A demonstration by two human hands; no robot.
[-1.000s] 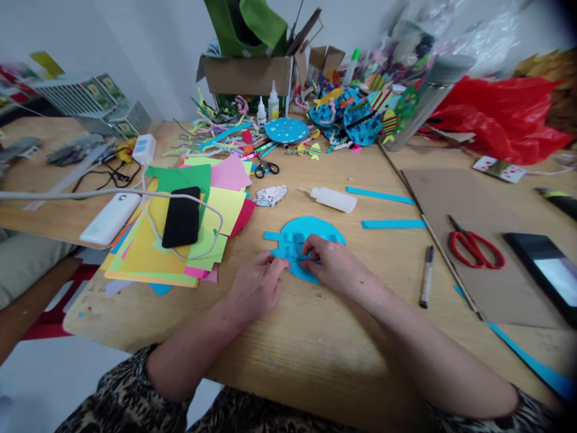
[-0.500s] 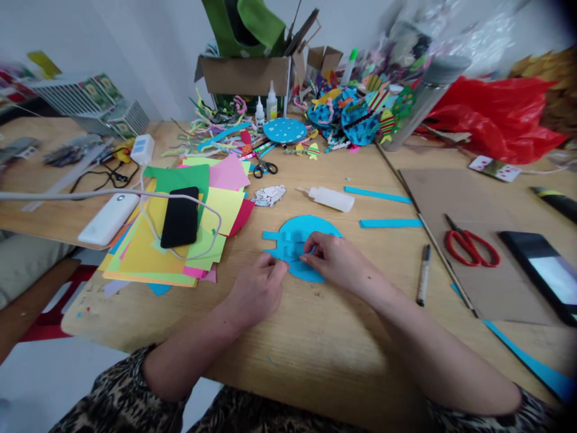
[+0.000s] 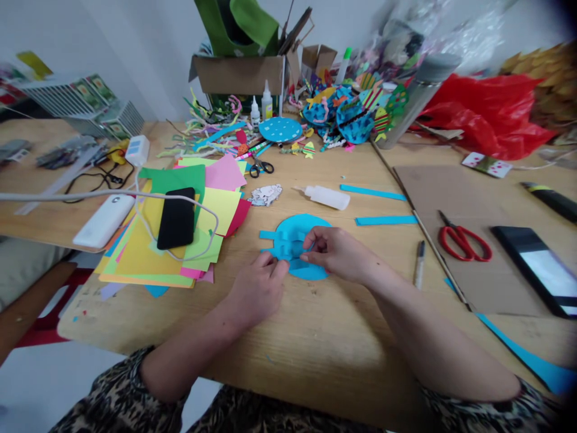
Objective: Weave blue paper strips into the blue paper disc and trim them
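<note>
A round blue paper piece (image 3: pixel 300 222) lies on the wooden table, with blue strips across it that stick out past its left edge. My left hand (image 3: pixel 261 285) is closed at the lower left edge of the piece, fingertips pressed on a strip end. Over the right part of the disc, my right hand (image 3: pixel 336 252) has thumb and forefinger pinched together on a blue strip. Behind the disc lies a white glue bottle (image 3: pixel 327 197) on its side. Two loose blue strips (image 3: pixel 386 221) rest to the right.
Coloured paper sheets (image 3: pixel 135 252) with a black phone (image 3: pixel 177 218) and a white cable lie at left. Red-handled scissors (image 3: pixel 464 242), a marker (image 3: pixel 419 264) and a tablet (image 3: pixel 538 267) are at right. Craft pieces and a cardboard box (image 3: pixel 243 73) stand behind.
The camera view has shifted slightly, moving the table items a little left. My right hand has lifted or turned a little at the strip; my left hand stays at the disc's edge.
</note>
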